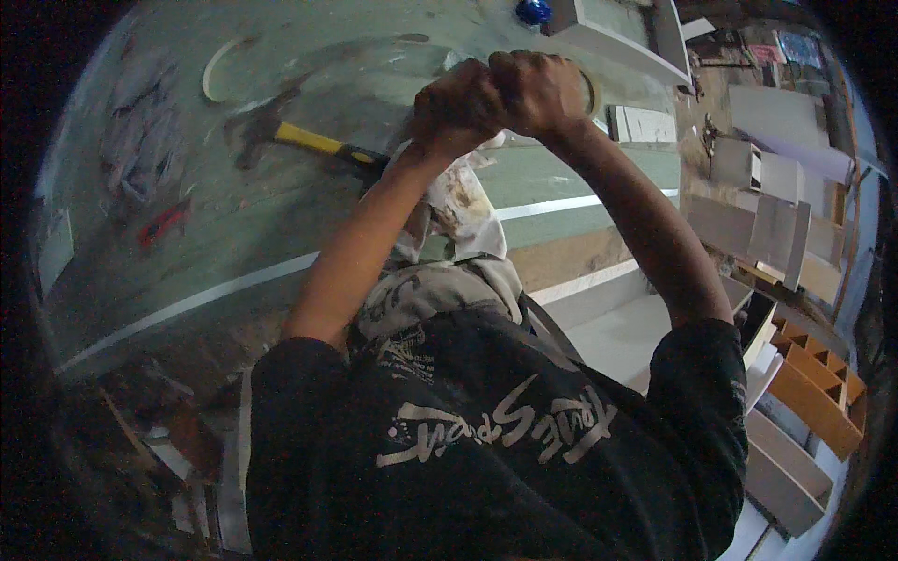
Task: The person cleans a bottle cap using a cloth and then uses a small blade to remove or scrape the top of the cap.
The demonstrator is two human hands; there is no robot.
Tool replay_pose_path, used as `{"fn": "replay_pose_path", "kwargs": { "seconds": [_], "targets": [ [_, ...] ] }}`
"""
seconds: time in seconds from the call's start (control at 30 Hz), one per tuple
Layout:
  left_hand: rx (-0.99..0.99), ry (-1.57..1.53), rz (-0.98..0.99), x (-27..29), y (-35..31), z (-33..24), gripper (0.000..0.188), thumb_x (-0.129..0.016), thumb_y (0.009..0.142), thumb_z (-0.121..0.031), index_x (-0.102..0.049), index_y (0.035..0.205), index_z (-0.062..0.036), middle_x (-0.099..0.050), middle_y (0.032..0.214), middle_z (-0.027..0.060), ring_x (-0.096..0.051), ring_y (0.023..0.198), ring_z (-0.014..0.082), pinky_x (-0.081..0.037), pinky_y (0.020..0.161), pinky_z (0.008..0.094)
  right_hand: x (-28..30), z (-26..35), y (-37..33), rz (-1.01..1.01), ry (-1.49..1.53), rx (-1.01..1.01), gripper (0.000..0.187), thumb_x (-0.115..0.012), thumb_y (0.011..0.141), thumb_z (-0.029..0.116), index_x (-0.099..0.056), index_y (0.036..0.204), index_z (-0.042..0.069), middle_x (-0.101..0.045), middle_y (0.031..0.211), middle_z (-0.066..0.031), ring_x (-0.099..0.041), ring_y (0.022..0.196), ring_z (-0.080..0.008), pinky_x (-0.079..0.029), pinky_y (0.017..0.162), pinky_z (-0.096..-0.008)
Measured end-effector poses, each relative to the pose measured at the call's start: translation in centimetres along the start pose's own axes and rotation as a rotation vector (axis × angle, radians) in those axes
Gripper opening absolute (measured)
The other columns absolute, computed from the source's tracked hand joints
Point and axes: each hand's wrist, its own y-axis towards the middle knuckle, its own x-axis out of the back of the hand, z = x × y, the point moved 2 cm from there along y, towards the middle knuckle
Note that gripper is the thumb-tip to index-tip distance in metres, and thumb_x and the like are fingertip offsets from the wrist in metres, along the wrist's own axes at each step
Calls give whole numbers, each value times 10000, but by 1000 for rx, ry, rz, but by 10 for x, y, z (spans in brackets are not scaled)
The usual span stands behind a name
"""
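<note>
My left hand (458, 107) and my right hand (538, 89) are closed and pressed against each other above the green worktop (309, 215). What lies inside the fingers is hidden. A white cloth (463, 201) with brown stains shows just below the hands, between my forearms; whether they grip it I cannot tell. To the left of my left wrist lies a hammer (313, 140) with a yellow and black handle. A ring-shaped roll of tape (590, 93) is partly visible just beyond my right hand.
A pale strip (543, 206) runs along the worktop's near side. Red-handled tool (164, 222) and crumpled clear plastic (140, 131) lie at left. A white drawer-like box (627, 42) and blue round object (533, 11) are at the far side. An orange-brown compartment box (818, 388) stands right.
</note>
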Motion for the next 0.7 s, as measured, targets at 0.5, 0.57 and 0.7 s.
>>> {"fn": "replay_pose_path", "kwargs": {
  "seconds": [0.5,0.57,0.7],
  "targets": [
    [-462,-331,-60,108,-28,-80,376,-806,669,-303,-594,843,-45,-613,811,92,-641,702,251,-508,608,360,82,46,-62,-188,760,-84,712,-860,600,563,-543,936,21,-527,819,-48,-535,728,-138,-442,638,-299],
    [-449,-506,32,114,-34,-92,388,-818,654,-286,-600,857,-38,-605,805,96,-628,691,228,-491,606,334,99,43,-76,-176,919,-45,844,-895,538,559,-531,1045,-9,-521,1007,-82,-538,906,-176,-441,790,-334],
    [-192,-716,214,123,-50,-120,441,-821,658,-342,-611,877,-22,-624,810,74,-631,717,189,-488,658,308,126,48,-76,-241,966,193,877,-925,497,503,-541,1091,-15,-513,1066,-124,-535,1054,-261,-390,958,-385]
  ]
}}
